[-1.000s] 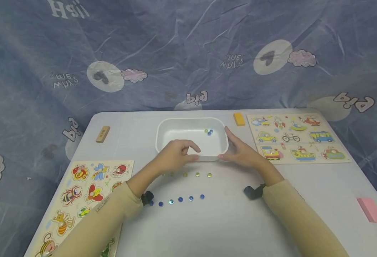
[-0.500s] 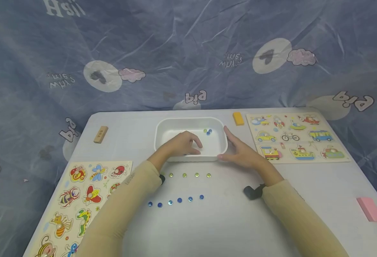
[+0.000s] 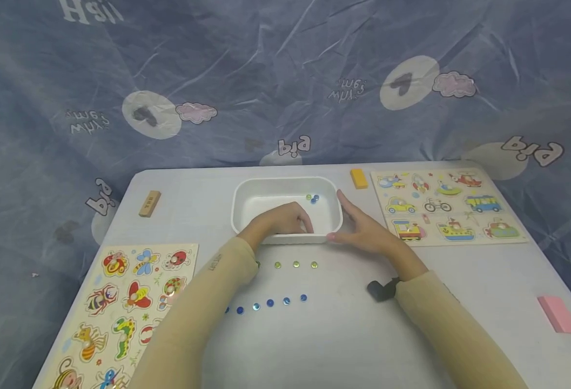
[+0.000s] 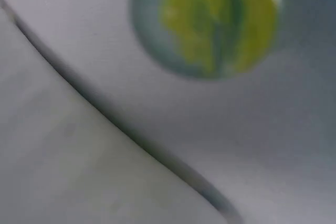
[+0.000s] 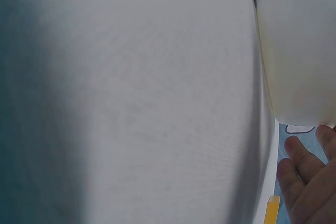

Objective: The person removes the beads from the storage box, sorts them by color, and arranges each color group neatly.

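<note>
A white tray (image 3: 290, 239) stands near the back of the table, with a few small blue and yellow-green glass marbles (image 3: 316, 197) at its far right inside. My left hand (image 3: 285, 218) reaches over the front rim, fingers pointing down into the tray. Their tips are partly hidden, so anything between them cannot be seen. At the tray's front right corner, my right hand (image 3: 364, 233) holds it, thumb on the front wall and forefinger along the side. A row of yellow-green marbles (image 3: 296, 265) lies before the tray, with a row of blue marbles (image 3: 270, 303) nearer me.
An insect puzzle board (image 3: 136, 302) lies at left and a vehicle puzzle board (image 3: 448, 208) at right. Wooden blocks stand around: a tan block (image 3: 150, 203), a yellow block (image 3: 359, 179) and a pink block (image 3: 558, 314). A patterned blue cloth (image 3: 246, 81) hangs behind.
My left hand has moved from the tray's front rim to inside it and a little right, its fingers now pointing down. The right hand has stayed at the corner.
</note>
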Motion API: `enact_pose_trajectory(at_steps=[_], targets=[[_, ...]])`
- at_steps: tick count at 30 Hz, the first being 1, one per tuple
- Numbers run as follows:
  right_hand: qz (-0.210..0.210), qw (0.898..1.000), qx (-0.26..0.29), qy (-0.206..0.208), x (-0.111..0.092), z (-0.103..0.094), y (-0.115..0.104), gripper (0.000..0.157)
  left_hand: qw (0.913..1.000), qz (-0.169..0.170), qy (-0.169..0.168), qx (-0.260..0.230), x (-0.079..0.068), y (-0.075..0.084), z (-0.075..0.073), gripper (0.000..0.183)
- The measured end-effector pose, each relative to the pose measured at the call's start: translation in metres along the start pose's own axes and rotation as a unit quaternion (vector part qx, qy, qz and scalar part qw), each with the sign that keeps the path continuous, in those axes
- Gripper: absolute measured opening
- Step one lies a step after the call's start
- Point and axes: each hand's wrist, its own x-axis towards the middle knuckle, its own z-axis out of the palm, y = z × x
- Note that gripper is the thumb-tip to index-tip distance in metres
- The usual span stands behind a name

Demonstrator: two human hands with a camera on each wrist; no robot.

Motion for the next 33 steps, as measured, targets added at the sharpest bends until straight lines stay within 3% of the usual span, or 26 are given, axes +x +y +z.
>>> enact_pose_trajectory(at_steps=[13,16,22,28,33], targets=[[-0.002,1.0,-0.012,0.003,0.002,-0.001,0.0,0.111,0.9992,-0.032,-0.019,-0.016,-0.01,-0.008,-0.007,0.009],[-0.001,1.0,-0.012,0.002,0.002,-0.001,0.0,0.111,0.9998,-0.013,-0.012,0.001,-0.009,-0.009,-0.007,0.006],[0.005,1.0,-0.011,-0.001,0.001,-0.001,-0.002,0.111,0.9986,0.022,0.048,0.008,-0.009,-0.007,-0.013,0.008],[0.0,1.0,-0.018,-0.003,0.001,-0.001,-0.001,0.111,0.9934,0.077,0.077,-0.036,-0.013,0.0,-0.021,0.019],[0.0,1.0,-0.014,-0.006,0.001,-0.001,0.0,0.11,0.9886,0.084,0.08,-0.096,-0.019,0.003,-0.025,0.02]])
